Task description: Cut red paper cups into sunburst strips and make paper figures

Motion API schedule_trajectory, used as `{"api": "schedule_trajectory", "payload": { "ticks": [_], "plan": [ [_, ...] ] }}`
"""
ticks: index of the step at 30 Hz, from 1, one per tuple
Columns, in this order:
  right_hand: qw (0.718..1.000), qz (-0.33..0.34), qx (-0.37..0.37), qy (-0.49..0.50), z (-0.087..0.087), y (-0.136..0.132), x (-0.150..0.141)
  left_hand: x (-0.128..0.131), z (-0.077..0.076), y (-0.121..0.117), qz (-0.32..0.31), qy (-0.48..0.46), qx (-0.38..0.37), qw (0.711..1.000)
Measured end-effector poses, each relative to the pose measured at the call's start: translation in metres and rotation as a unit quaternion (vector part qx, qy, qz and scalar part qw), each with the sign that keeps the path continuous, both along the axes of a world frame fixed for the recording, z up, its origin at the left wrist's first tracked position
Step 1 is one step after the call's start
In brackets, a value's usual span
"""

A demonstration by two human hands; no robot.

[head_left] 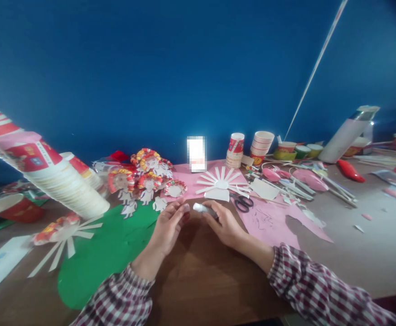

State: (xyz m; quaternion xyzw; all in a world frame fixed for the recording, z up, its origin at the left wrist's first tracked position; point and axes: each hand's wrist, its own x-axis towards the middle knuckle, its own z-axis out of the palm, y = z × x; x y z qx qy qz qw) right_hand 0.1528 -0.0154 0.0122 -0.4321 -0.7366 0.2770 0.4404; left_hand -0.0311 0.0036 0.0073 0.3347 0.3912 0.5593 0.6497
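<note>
Over the front of the table, my right hand is closed around a glue stick, its white end pointing left toward the other hand. My left hand has thumb and fingers pinched together just beside that end; whatever is between them is too small to make out. Just beyond both hands, a paper cup cut into white strips lies splayed on pink paper. Black-handled scissors rest to its right. Paper cutout figures with red and yellow rings are gathered behind my left hand.
Tall stacked paper cups lean at the left, near another strip-cut cup and green paper. More cup stacks stand by the blue wall. A white bottle, a red marker-like object and paper scraps lie right.
</note>
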Motion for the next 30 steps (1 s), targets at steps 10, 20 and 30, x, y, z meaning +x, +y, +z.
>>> {"api": "schedule_trajectory", "payload": {
  "ticks": [10, 20, 30],
  "plan": [
    [1.0, -0.003, 0.01, -0.011, -0.0033, 0.0019, 0.0004, 0.0018, 0.002, -0.0012, 0.019, 0.019, -0.003, 1.0],
    [1.0, 0.001, 0.015, -0.013, -0.0048, 0.0021, 0.0007, 0.0014, -0.001, -0.0012, 0.009, 0.032, -0.004, 0.999],
    [0.999, 0.002, 0.025, -0.033, -0.0069, 0.0035, 0.0012, -0.0002, -0.0055, -0.0015, 0.005, 0.071, 0.01, 0.997]
  ]
}}
